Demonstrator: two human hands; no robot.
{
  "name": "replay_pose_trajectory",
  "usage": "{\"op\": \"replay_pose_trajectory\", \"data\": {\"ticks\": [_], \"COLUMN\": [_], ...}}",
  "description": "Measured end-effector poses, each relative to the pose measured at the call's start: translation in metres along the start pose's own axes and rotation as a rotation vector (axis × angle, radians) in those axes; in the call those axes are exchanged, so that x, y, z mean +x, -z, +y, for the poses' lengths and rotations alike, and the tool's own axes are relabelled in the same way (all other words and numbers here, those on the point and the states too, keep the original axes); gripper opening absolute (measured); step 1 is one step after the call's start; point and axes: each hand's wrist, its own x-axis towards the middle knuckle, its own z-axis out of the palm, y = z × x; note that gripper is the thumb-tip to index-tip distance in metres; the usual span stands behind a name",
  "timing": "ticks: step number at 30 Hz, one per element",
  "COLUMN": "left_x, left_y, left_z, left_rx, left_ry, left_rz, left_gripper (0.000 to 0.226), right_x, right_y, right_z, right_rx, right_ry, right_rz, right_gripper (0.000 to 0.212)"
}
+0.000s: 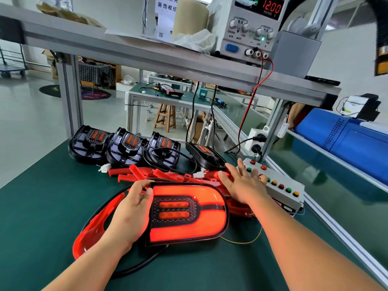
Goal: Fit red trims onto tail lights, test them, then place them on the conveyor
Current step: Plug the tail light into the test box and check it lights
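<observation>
Tail light (189, 215), lit red: left hand (134, 208) curled round its left edge. Right hand (244, 183): fingers spread straight, apparently touching button box (283, 195).

green mat (37, 217) lies open at lower left; red trims (147, 172) and unlit tail lights (126, 145) block the middle.

A tail light (189, 215) glows bright red around a black, mesh-patterned centre with two orange ovals. Glossy red trims (134, 171) lie on the dark green surface (42, 206). Four unlit lights (128, 147) are black. A pale grey box (279, 177) carries red, green and yellow buttons.
</observation>
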Motion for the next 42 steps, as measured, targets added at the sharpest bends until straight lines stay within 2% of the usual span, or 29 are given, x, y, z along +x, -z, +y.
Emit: {"op": "replay_pose_trajectory", "data": {"ticks": [7, 11, 15, 23, 31, 42], "left_x": [0.000, 0.000, -0.001, 0.002, 0.004, 0.003], "left_y": [0.000, 0.000, -0.001, -0.001, 0.000, -0.001], "left_z": [0.001, -0.001, 0.001, 0.001, -0.003, -0.002], "left_rx": [0.005, -0.005, -0.014, -0.030, -0.033, -0.042], "left_ry": [-0.001, 0.012, 0.019, 0.021, 0.014, 0.010], "left_rz": [-0.007, -0.014, -0.014, 0.012, 0.013, -0.004], "left_gripper": [0.019, 0.016, 0.023, 0.034, 0.027, 0.024], "right_x": [-0.010, -0.027, -0.041, -0.043, -0.038, -0.039], "right_y": [0.008, 0.004, -0.002, -0.004, -0.006, -0.005], "right_z": [0.010, 0.032, 0.051, 0.059, 0.061, 0.060], "right_rx": [0.046, -0.014, -0.032, -0.110, -0.125, -0.120], "right_ry": [-0.021, -0.152, -0.235, -0.180, -0.158, -0.154], "right_rz": [0.022, 0.090, 0.073, 0.047, 0.040, 0.025], "right_gripper": [0.095, 0.086, 0.087, 0.083, 0.099, 0.087]}}
